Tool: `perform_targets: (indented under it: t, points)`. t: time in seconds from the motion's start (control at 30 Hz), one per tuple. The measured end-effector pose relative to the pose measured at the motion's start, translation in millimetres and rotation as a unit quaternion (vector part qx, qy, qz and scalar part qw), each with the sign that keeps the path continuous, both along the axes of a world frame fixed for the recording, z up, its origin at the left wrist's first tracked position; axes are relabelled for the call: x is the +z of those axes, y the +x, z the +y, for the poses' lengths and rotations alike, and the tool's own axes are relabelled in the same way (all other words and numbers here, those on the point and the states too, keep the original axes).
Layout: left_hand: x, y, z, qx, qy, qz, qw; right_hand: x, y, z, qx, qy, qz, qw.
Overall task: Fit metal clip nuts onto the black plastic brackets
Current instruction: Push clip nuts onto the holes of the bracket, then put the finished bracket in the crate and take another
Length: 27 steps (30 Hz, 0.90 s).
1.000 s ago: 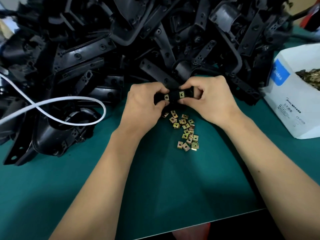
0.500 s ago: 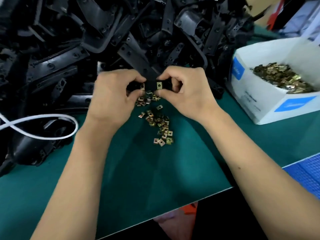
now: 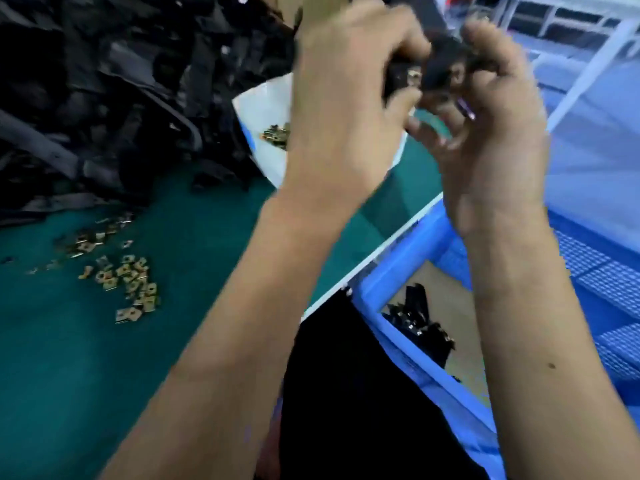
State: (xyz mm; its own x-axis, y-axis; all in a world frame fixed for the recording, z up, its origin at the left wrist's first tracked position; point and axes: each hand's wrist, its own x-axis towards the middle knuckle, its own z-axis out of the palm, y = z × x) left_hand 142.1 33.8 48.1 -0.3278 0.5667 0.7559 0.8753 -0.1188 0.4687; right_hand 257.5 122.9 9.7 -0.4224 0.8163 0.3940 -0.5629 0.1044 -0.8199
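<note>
A small black plastic bracket [image 3: 438, 69] with a brass clip nut [image 3: 412, 75] on it is held up between both hands, raised to the right of the table. My left hand [image 3: 343, 98] grips its left end. My right hand [image 3: 491, 119] curls round its right end; the lower fingers hang looser. A scatter of loose clip nuts [image 3: 117, 271] lies on the green mat [image 3: 194, 271] at the left. The big heap of black brackets [image 3: 121, 91] fills the upper left. The picture is blurred by motion.
A white box [image 3: 263, 109] of clip nuts stands behind my left hand. A blue plastic crate [image 3: 408, 289] sits below the table's right edge, with several black brackets [image 3: 420, 327] inside. White frame bars cross the upper right.
Both hands have carried the bracket up and to the right, off the mat and over the blue crate. The view has swung right, so the nut scatter and heap now lie at the left.
</note>
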Motion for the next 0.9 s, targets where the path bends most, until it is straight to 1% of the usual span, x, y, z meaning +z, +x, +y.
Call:
perform_targets:
  t: [0.07,0.13,0.17,0.2,0.23,0.27,0.33,0.4,0.43,0.47,0.53,0.57,0.63,0.7,0.77,0.8,0.9]
  points:
    - [-29.5,52.4,38.7,-0.093,-0.044,-0.015,0.995,-35.2,44.7,20.7,-0.009,-0.131,0.063,0.989]
    - [-74.8,95.8,65.7,-0.153,-0.152,-0.039,0.976,-79.0,82.7,32.5,-0.085,-0.250,0.103,0.959]
    - [-101.2,112.3,74.2,-0.177,-0.216,-0.050,0.959,-103.5,99.1,35.5,-0.126,-0.295,0.097,0.942]
    - [-128.9,128.3,79.1,-0.199,-0.281,-0.062,0.937,-132.2,117.3,36.7,-0.170,-0.337,0.069,0.924]
    - [-156.4,140.1,80.4,-0.215,-0.338,-0.074,0.913,-159.9,129.5,35.5,-0.196,-0.373,0.020,0.906]
    - [-182.6,147.4,78.8,-0.223,-0.386,-0.084,0.891,-185.9,139.2,33.1,-0.216,-0.408,-0.053,0.885]
    - [-228.4,157.3,72.8,-0.226,-0.472,-0.092,0.847,-232.3,153.6,27.9,-0.229,-0.448,-0.226,0.834]
    - [-265.2,161.5,61.9,-0.220,-0.554,-0.081,0.799,-271.1,162.4,19.0,-0.192,-0.454,-0.351,0.796]
    - [-278.3,160.4,55.2,-0.211,-0.585,-0.067,0.780,-285.5,162.8,14.6,-0.172,-0.489,-0.353,0.779]
    - [-288.6,158.8,48.9,-0.200,-0.605,-0.057,0.769,-297.6,164.9,11.7,-0.150,-0.532,-0.328,0.766]
    - [-303.1,151.0,38.8,-0.177,-0.612,-0.063,0.768,-310.4,165.5,7.7,-0.154,-0.575,-0.312,0.741]
    - [-306.3,146.7,36.2,-0.168,-0.609,-0.082,0.770,-310.6,160.7,8.7,-0.165,-0.584,-0.310,0.732]
    - [-303.3,139.9,36.7,-0.156,-0.588,-0.134,0.783,-305.2,153.9,10.8,-0.190,-0.580,-0.296,0.735]
    - [-290.8,136.2,43.8,-0.145,-0.544,-0.161,0.810,-291.1,143.9,15.0,-0.217,-0.557,-0.284,0.749]
    - [-266.2,136.5,53.6,-0.134,-0.493,-0.173,0.842,-272.2,134.0,20.4,-0.246,-0.508,-0.292,0.772]
    - [-249.0,137.2,58.2,-0.135,-0.455,-0.174,0.863,-259.5,128.2,24.3,-0.266,-0.469,-0.303,0.786]
    - [-183.0,137.9,68.4,-0.163,-0.296,-0.167,0.926,-200.1,106.8,35.3,-0.340,-0.291,-0.322,0.835]
